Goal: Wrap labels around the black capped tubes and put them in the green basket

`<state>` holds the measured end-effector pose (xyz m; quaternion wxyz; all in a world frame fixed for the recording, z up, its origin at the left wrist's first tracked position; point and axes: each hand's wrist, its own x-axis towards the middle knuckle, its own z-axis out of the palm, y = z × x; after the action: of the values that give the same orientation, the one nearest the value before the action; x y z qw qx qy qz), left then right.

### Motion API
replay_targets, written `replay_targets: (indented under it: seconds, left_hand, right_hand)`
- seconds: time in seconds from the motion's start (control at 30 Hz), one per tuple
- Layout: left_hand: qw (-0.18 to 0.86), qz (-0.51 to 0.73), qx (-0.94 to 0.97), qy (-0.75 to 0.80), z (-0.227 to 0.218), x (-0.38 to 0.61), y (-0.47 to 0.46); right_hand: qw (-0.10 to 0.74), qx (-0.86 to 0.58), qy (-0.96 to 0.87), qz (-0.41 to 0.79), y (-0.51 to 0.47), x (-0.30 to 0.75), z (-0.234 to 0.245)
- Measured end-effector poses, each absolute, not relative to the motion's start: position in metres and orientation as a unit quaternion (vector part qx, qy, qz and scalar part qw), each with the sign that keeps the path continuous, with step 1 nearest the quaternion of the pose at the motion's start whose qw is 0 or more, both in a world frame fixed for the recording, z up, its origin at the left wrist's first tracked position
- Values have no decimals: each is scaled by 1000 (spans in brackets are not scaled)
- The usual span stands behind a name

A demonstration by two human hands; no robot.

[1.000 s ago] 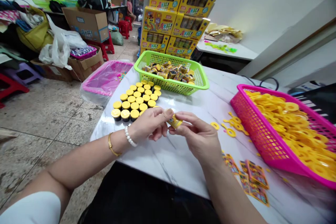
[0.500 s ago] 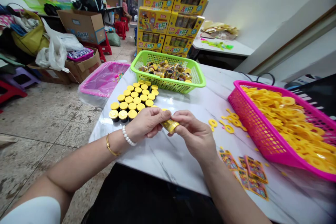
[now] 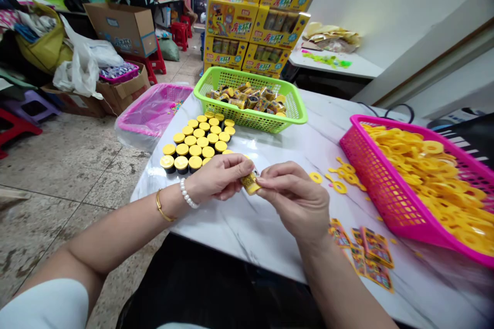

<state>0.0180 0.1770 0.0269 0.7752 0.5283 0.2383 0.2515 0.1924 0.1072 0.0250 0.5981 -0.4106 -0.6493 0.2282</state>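
Note:
Both hands meet over the white marble table (image 3: 270, 226) and pinch one small yellow-labelled cup (image 3: 250, 183). My left hand (image 3: 219, 177), with a pearl and a gold bracelet on the wrist, grips its left end. My right hand (image 3: 295, 198) holds its right end with thumb and fingertips. Just behind my left hand stand several rows of upright cups with yellow lids (image 3: 198, 144). Most of the held cup is hidden by my fingers.
A green basket (image 3: 297, 113) of loose labelled cups sits at the back. A pink basket (image 3: 378, 200) of yellow plastic rings is on the right, with loose rings (image 3: 339, 185) and printed stickers (image 3: 370, 254) beside it. A bag-lined pink basket (image 3: 150, 118) overhangs the table's left edge. People are far behind.
The small cup has been turned between my fingers and my hands have drawn slightly closer together. The camera has shifted a little; the table's contents are unchanged.

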Motion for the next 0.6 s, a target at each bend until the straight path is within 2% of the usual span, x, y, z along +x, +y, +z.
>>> replay_targets:
  seconds: [0.1, 0.33, 0.6]
  left_hand:
    - [765, 289, 515, 258, 28, 20, 176]
    - [732, 361, 509, 274, 30, 20, 174]
    - [599, 441, 616, 260, 28, 20, 173]
  right_hand:
    - [620, -436, -625, 188, 107, 189, 23]
    - [615, -480, -585, 221, 108, 182, 17]
    - [622, -463, -588, 231, 106, 185, 16]
